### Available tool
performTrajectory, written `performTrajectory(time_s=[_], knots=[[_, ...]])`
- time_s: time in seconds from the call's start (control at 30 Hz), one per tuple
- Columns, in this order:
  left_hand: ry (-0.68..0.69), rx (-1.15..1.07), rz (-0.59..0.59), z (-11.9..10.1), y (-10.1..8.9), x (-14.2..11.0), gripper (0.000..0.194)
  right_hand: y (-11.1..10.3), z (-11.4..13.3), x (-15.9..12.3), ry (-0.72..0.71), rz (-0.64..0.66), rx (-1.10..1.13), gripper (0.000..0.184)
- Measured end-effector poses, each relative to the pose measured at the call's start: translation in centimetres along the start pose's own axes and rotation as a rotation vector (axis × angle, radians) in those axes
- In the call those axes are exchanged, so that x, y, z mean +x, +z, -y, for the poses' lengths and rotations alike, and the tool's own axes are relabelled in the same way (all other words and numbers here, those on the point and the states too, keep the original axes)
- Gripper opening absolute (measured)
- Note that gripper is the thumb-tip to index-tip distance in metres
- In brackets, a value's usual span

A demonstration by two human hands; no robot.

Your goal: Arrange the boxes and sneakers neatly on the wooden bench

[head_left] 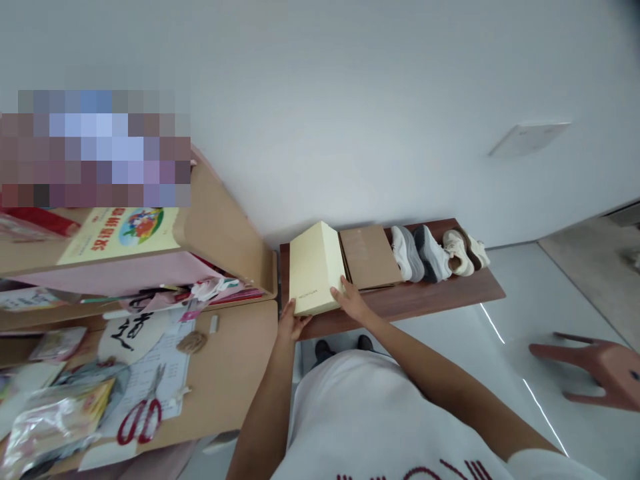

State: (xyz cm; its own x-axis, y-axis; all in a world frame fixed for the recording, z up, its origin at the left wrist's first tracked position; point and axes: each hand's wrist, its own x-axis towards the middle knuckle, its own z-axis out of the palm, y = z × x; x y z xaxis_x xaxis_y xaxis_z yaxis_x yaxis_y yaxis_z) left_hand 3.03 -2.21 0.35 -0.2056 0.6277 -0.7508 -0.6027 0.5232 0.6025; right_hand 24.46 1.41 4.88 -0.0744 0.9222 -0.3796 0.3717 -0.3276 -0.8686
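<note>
Box [316,270] sits on the bench [390,305], left hand [293,322] and right hand [351,302] both grasping its near end.

Red-handled scissors [149,398] on paper [170,381] — reddish stool [617,370] on floor [450,341].

From the head view I see my left hand [294,323] and right hand [351,301] on a pale yellow box [315,270] at the left end of the dark wooden bench [370,305]. A brown cardboard box [371,257] sits just beside it, then white-and-grey shoes [421,253] and cream shoes [465,252] near the wall [370,120].
</note>
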Motion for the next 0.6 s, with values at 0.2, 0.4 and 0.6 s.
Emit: performTrajectory(time_s=[0.2, 0.4, 0.6], knots=[[0.098, 0.014, -0.093, -2.0, -1.2, -1.1, 0.045, 1.3, 1.5, 0.9, 0.111, 0.117, 0.114, 0.086], [0.166, 0.014, -0.179, -1.8, -0.9, -1.0, 0.043, 2.7, -0.5, 1.1, 0.165, 0.138, 0.237, 0.06], [0.181, 0.028, -0.199, -0.4, -0.5, 0.1, 0.041, 4.3, -3.9, 2.2, 0.141, 0.068, 0.168, 0.048]])
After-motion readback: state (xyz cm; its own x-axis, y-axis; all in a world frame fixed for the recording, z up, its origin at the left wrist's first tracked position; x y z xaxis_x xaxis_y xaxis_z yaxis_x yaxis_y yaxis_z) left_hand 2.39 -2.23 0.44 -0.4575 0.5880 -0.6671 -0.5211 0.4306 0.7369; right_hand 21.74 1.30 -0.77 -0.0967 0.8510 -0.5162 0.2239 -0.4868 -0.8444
